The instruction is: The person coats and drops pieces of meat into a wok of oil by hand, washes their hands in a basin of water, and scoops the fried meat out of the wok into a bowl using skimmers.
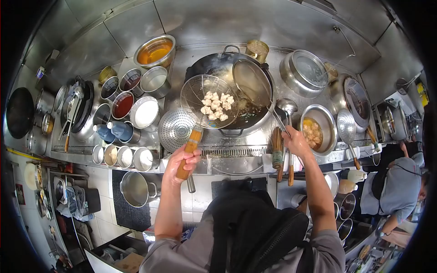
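My left hand is wrapped round the wooden handle of a wire strainer, which is over the left part of a black wok. Several pale, lumpy food pieces lie in the strainer. My right hand is closed round the handle of a fine mesh skimmer, whose round head is over the wok's right part and beside the wire strainer. Dark, shiny liquid shows in the wok. Just right of my right hand, a steel bowl contains orange-brown food pieces.
Left of the wok are a perforated ladle, sauce containers and an oil bowl. A lidded pot, another skimmer and a bamboo brush are to the right. Another person is at far right.
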`<state>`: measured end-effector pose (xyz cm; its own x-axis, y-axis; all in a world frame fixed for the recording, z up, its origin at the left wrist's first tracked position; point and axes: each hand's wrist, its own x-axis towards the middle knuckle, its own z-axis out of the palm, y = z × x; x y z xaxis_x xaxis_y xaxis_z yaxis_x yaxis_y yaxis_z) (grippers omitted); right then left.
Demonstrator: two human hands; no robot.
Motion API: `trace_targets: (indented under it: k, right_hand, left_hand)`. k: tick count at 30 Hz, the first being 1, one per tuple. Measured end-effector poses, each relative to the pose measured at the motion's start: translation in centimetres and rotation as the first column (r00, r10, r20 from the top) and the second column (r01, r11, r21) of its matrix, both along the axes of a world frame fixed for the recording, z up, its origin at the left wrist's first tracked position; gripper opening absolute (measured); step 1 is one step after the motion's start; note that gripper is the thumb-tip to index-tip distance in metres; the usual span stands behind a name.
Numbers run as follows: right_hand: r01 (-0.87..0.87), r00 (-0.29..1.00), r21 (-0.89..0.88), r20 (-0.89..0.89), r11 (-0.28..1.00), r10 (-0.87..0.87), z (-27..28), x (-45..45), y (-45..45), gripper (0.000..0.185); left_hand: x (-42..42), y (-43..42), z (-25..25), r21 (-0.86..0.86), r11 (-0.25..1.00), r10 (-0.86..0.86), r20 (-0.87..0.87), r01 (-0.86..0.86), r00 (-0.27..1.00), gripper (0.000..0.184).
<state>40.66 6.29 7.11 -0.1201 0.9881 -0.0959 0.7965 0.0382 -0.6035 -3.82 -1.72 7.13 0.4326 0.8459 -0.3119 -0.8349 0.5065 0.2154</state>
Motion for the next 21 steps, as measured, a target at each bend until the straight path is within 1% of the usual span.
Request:
trace_targets:
  k: [1, 2, 4, 6, 7, 8, 11, 14, 16, 18, 21]
  right_hand:
    - [0.002, 0.999, -0.056, -0.049, 0.998, -0.005, 0.0, 0.0, 0.0, 0.019]
    - [0.011, 0.994, -0.162, -0.106, 0.987, -0.029, 0.0, 0.0, 0.1, 0.019]
    - [0.006, 0.973, -0.363, -0.213, 0.932, -0.090, 0.1, -0.4, 0.4, 0.019]
    - [-0.050, 0.879, -0.478, -0.439, 0.877, -0.189, -1.9, -0.6, 0.6, 0.018]
    - [-0.092, 0.809, -0.526, -0.535, 0.846, -0.244, -3.1, -0.8, 0.8, 0.017]
    - [-0.114, 0.721, -0.584, -0.605, 0.803, -0.338, -3.9, -1.2, 0.8, 0.018]
    - [-0.137, 0.571, -0.623, -0.685, 0.770, -0.453, -4.8, -1.7, -0.3, 0.021]
    - [-0.108, 0.456, -0.636, -0.715, 0.764, -0.530, -4.5, -1.8, -2.1, 0.021]
    - [-0.095, 0.367, -0.643, -0.732, 0.760, -0.574, -2.8, -2.0, -3.3, 0.019]
    - [-0.053, 0.354, -0.633, -0.735, 0.773, -0.578, -1.5, -1.8, -4.5, 0.021]
    - [0.011, 0.308, -0.606, -0.755, 0.796, -0.579, -0.1, -0.6, -6.3, 0.022]
  left_hand:
    - [-0.2, -0.3, 0.4, 0.005, 1.000, 0.008, -0.014, -0.008, 1.000, 0.056]
    - [-0.5, -0.5, 0.7, -0.004, 1.000, 0.014, 0.002, -0.014, 1.000, 0.057]
    - [-0.7, -0.7, 1.6, 0.022, 0.999, 0.032, -0.030, -0.031, 0.999, 0.057]
    - [-0.7, -0.8, 2.3, 0.054, 0.997, 0.054, -0.055, -0.051, 0.997, 0.054]
    - [-0.5, -0.7, 2.6, 0.073, 0.995, 0.067, -0.064, -0.062, 0.996, 0.052]
    - [-0.5, -0.7, 2.8, 0.092, 0.993, 0.080, -0.073, -0.073, 0.994, 0.050]
    - [-0.7, -0.4, 2.6, 0.104, 0.989, 0.117, -0.093, -0.107, 0.989, 0.045]
    - [-0.4, 0.0, 2.6, 0.088, 0.989, 0.135, -0.188, -0.121, 0.973, 0.052]
    - [-0.1, 0.4, 2.1, 0.105, 0.988, 0.136, -0.216, -0.116, 0.967, 0.051]
    - [0.8, 1.0, 1.9, 0.125, 0.988, 0.118, -0.227, -0.091, 0.967, 0.049]
    - [2.3, 2.0, 1.2, 0.105, 0.993, 0.063, -0.194, -0.043, 0.979, 0.047]
